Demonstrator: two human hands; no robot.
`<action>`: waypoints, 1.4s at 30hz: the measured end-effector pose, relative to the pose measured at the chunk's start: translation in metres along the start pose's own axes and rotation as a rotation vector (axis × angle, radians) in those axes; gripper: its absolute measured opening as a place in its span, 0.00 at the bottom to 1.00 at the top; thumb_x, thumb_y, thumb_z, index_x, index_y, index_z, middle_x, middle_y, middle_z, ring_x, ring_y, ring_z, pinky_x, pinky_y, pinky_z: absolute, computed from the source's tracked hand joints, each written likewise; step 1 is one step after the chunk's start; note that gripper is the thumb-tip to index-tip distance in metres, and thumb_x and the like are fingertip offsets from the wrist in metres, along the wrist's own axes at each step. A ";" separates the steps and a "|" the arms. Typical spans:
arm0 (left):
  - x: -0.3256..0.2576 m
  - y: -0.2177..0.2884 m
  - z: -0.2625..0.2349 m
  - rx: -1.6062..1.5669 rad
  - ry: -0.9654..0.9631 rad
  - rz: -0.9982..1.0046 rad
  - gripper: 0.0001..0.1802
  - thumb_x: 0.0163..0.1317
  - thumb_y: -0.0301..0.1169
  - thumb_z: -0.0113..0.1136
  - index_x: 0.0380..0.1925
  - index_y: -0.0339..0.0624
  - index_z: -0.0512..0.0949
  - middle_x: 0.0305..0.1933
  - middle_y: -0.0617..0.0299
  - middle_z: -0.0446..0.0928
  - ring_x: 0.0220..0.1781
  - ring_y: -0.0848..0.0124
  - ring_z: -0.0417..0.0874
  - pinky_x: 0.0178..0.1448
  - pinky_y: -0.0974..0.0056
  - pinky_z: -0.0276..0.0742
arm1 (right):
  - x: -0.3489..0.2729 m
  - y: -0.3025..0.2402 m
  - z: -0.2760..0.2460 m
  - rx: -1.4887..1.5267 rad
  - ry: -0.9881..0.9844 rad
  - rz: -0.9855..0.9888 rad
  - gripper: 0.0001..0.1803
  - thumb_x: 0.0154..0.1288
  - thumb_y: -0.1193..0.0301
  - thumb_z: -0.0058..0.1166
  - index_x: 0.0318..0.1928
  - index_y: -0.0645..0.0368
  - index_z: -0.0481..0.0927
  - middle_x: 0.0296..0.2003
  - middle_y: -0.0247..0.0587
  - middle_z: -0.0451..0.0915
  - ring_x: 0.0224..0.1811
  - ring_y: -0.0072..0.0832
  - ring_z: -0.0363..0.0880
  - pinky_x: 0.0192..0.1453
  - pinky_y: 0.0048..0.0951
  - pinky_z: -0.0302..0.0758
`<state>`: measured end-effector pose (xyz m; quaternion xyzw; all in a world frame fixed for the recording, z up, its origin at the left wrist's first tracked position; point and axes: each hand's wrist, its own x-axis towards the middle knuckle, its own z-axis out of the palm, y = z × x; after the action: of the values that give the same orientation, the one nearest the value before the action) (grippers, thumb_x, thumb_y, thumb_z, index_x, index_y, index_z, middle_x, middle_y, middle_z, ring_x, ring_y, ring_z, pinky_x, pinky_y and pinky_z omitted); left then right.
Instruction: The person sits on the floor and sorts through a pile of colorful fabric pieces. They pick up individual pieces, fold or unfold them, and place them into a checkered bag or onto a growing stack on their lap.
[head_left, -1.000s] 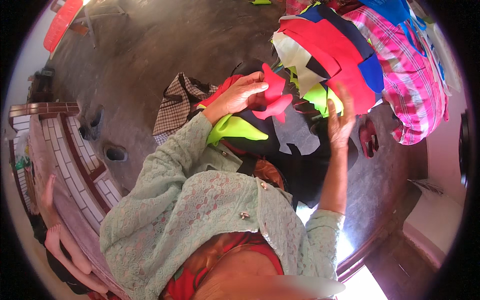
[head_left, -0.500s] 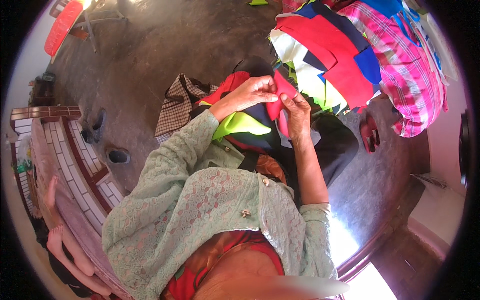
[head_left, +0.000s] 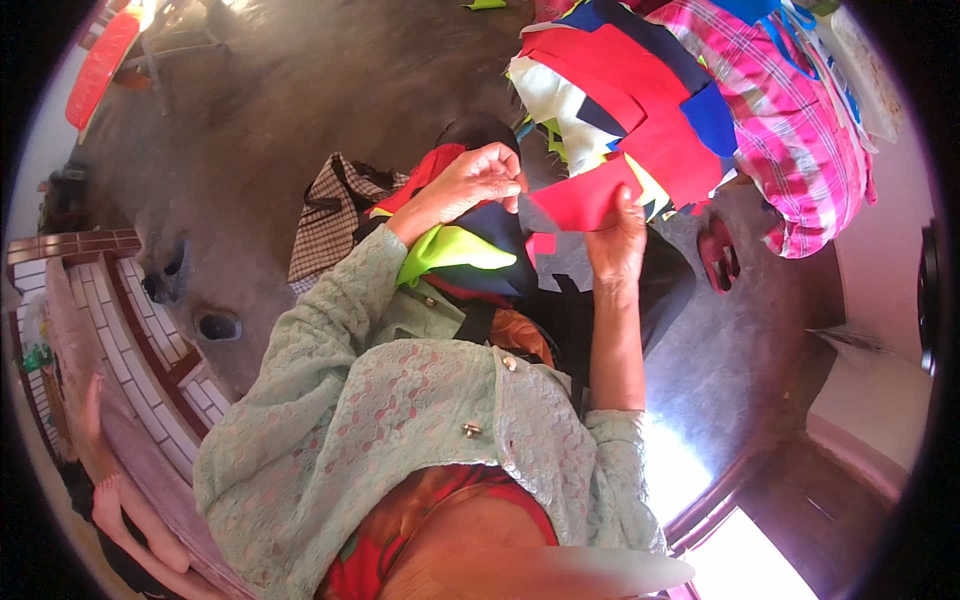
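My right hand (head_left: pixel 618 245) grips a red piece of cloth (head_left: pixel 578 200) by its right end, thumb on top, and the piece stretches out flat to the left. Just beyond its free end is my left hand (head_left: pixel 480 182), fingers pinched together; whatever they hold is too small to make out. Across my lap lie a bright yellow-green cloth (head_left: pixel 455 250), dark and red cloth, and a brown checked cloth (head_left: pixel 325 215) to the left. A small red scrap (head_left: pixel 540 243) shows below the held piece.
At the upper right, a heap of red, white and blue cloth pieces (head_left: pixel 665 130) rests against pink plaid fabric (head_left: pixel 800 150). Dark red shoes (head_left: pixel 715 255) and a dark slipper (head_left: pixel 217 323) are on the floor. Another person's bare legs (head_left: pixel 125 510) lie at the left, beside a tiled ledge (head_left: pixel 130 340).
The red piece, earlier folded between both hands, is now spread out in my right hand alone. My left hand has come away from it, and the view has shifted slightly.
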<state>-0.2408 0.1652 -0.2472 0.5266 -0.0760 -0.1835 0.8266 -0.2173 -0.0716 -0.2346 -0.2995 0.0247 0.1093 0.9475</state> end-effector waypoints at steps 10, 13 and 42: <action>-0.006 0.006 -0.005 -0.001 0.026 0.044 0.05 0.67 0.29 0.52 0.38 0.43 0.68 0.40 0.59 0.76 0.36 0.73 0.79 0.46 0.68 0.72 | 0.062 -0.159 0.041 -0.468 0.155 -0.734 0.20 0.65 0.73 0.53 0.57 0.58 0.70 0.48 0.45 0.78 0.48 0.36 0.79 0.52 0.38 0.77; -0.006 0.007 -0.009 -0.071 0.053 0.035 0.04 0.66 0.27 0.53 0.37 0.42 0.68 0.40 0.58 0.77 0.36 0.72 0.80 0.43 0.69 0.74 | 0.111 -0.186 0.056 -0.738 0.412 -0.996 0.13 0.64 0.73 0.55 0.48 0.61 0.74 0.42 0.42 0.79 0.40 0.30 0.78 0.45 0.32 0.76; -0.009 0.010 -0.019 -0.092 0.131 -0.050 0.05 0.66 0.25 0.51 0.40 0.39 0.69 0.44 0.51 0.75 0.38 0.69 0.79 0.50 0.61 0.77 | 0.168 -0.103 0.046 -1.945 -0.381 -0.823 0.23 0.66 0.58 0.53 0.56 0.58 0.75 0.48 0.50 0.79 0.52 0.42 0.77 0.56 0.38 0.73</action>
<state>-0.2406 0.1880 -0.2457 0.5008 -0.0001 -0.1724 0.8483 -0.0317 -0.0952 -0.1572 -0.8889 -0.3240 -0.2006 0.2544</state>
